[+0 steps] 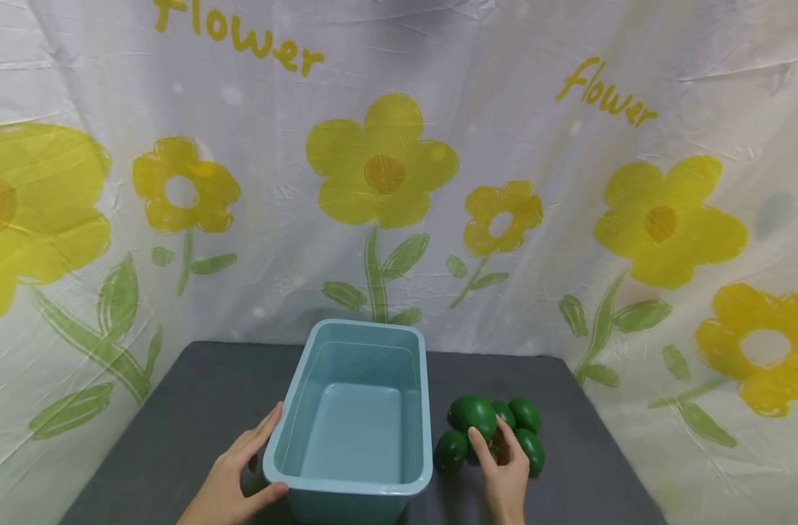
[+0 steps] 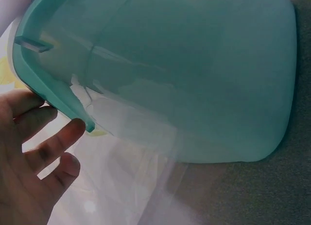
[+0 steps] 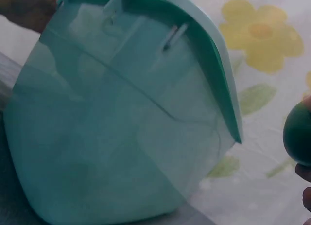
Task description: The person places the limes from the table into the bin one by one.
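Note:
A light-blue plastic bin (image 1: pixel 353 430) stands on the dark table, its inside bare. At its near left corner, my left hand (image 1: pixel 231 467) touches the rim with spread fingers and thumb. The left wrist view shows those fingertips (image 2: pixel 75 130) against the bin's rim (image 2: pixel 63 106). To the right of the bin, my right hand (image 1: pixel 504 474) pinches a glossy dark green oval fruit (image 1: pixel 473 415) between thumb and fingers, above several similar fruits (image 1: pixel 525 414). In the right wrist view, the held fruit (image 3: pixel 297 137) is cut off by the right edge.
The dark grey tabletop (image 1: pixel 195 408) extends on both sides of the bin. A white curtain (image 1: pixel 274 219) printed with yellow flowers hangs behind and around the table. More green fruits (image 1: pixel 451 450) lie close to the bin's right wall.

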Motion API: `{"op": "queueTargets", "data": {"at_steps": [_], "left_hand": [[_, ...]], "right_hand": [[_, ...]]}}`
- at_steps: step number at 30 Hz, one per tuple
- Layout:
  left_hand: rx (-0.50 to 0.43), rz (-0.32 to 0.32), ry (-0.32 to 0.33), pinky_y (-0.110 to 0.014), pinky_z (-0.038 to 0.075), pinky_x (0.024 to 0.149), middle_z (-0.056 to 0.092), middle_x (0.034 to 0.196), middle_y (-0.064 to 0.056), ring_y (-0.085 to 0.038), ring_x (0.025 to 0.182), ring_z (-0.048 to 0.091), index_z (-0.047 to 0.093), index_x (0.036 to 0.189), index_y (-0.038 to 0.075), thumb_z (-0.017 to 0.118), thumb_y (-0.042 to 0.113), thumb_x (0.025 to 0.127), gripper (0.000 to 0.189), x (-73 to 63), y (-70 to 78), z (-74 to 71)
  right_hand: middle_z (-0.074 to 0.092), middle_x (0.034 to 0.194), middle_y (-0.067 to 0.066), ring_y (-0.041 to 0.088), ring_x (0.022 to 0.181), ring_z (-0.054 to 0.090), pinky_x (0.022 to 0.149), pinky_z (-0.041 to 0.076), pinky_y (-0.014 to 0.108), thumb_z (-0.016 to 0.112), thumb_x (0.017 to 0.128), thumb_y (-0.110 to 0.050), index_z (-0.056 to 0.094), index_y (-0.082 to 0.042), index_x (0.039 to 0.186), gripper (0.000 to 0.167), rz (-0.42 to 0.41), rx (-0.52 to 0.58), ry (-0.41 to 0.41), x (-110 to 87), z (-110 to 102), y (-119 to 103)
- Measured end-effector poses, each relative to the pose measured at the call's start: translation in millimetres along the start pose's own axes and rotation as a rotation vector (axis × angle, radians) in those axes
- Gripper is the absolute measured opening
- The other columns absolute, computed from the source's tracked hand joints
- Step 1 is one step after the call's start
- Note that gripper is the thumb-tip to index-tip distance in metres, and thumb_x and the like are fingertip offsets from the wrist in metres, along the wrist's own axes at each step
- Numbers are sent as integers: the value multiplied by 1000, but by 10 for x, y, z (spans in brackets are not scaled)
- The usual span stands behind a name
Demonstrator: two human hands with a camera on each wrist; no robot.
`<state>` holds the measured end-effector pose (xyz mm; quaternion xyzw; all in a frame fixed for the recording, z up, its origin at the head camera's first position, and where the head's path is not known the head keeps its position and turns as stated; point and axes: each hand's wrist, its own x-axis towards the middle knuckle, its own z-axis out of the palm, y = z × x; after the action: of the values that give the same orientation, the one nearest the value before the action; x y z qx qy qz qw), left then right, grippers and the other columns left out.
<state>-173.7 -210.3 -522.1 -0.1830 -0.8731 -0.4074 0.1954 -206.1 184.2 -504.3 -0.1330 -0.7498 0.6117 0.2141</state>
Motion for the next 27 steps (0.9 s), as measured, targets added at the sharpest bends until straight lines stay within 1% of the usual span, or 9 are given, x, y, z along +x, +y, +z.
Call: {"op": "queueTargets", "data": {"at_steps": [2, 5, 7, 8, 11, 15, 20, 24, 27], "left_hand": [[-13, 0, 5, -25, 49, 70, 38, 167, 15, 10, 125, 47, 38, 167, 20, 89, 26, 84, 97, -5, -7, 3], [-3, 13, 17, -27, 54, 76, 42, 168, 3, 14, 139, 36, 38, 167, 19, 89, 25, 84, 97, -7, -17, 14], [-15, 16, 22, -27, 53, 75, 42, 168, 1, 15, 137, 37, 39, 166, 18, 89, 24, 84, 96, -9, -23, 22], [-17, 18, 25, -26, 53, 74, 42, 168, 3, 15, 134, 40, 39, 166, 18, 89, 25, 84, 96, -10, -23, 25], [-33, 18, 24, -25, 47, 68, 40, 167, 12, 8, 113, 50, 38, 167, 18, 88, 25, 85, 96, -9, -23, 28], [-26, 27, 20, -25, 44, 65, 41, 168, 13, -1, 95, 48, 39, 166, 17, 88, 26, 84, 97, 5, -23, 27], [-7, 31, 22, -24, 43, 65, 40, 167, 17, 0, 96, 47, 40, 166, 17, 90, 29, 82, 98, 5, -28, 6], [-7, 22, 19, -24, 43, 65, 37, 166, 23, 0, 97, 47, 39, 166, 19, 89, 29, 83, 97, 5, -24, 5], [-12, 15, 18, -24, 43, 65, 37, 166, 23, 0, 97, 47, 40, 166, 19, 90, 29, 83, 98, 8, -16, 16]], "right_hand": [[74, 122, 12, 8, 88, 65, 73, 53, 23, 81, 96, -33, 66, -7, 144, 56, -9, 28, -20, 10, 53, -40], [74, 121, 13, 9, 87, 68, 72, 55, 23, 81, 96, -29, 67, -8, 142, 53, -58, 54, -46, 18, 130, -96], [75, 121, 14, 9, 86, 69, 72, 55, 23, 81, 96, -26, 68, -8, 142, 51, -97, 69, -65, 19, 179, -132], [75, 120, 14, 9, 86, 69, 72, 55, 23, 81, 96, -25, 68, -8, 141, 50, -113, 78, -74, 17, 203, -150], [75, 115, 12, 8, 82, 66, 71, 54, 22, 81, 96, -19, 69, -7, 139, 47, -153, 104, -96, 23, 275, -194], [73, 99, 9, 9, 73, 61, 66, 53, 23, 83, 94, -15, 71, -6, 136, 45, -197, 134, -123, 40, 365, -245], [74, 96, 5, 12, 73, 59, 67, 51, 25, 83, 93, -15, 72, -6, 134, 44, -245, 111, -197, 36, 480, -308], [74, 96, 1, 13, 78, 57, 68, 46, 25, 84, 92, -23, 74, -10, 134, 45, -266, 28, -237, 43, 549, -358], [70, 91, -4, 14, 79, 56, 67, 43, 27, 86, 90, -28, 74, -12, 132, 46, -288, -34, -257, 63, 577, -387]]}}
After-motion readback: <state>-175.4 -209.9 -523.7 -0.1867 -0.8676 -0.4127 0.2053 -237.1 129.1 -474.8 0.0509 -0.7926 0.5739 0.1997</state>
